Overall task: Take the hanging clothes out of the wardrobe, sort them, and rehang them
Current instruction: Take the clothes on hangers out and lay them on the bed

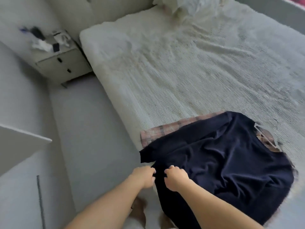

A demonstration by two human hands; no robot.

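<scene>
Both hands are at the near edge of a dark navy garment [222, 159] spread over the bed [165, 80] at about five o'clock in the view. The left hand [143, 176] pinches the hem with curled fingers, and the right hand [175, 179], just beside it, curls into the same edge. To do this well, I'd say they should draw apart along the hem and tug it taut, so the cloth lies flat enough to judge and sort. Pulling from one bunched spot would only drag the wrinkles along.

The garment looks soft and heavy, a knit or velour with a faint sheen, rumpled in broad folds, one corner hanging off the mattress edge. A plaid garment [158, 132] lies underneath, showing at eleven o'clock of the navy one. A nightstand [64, 63] stands at ten o'clock.
</scene>
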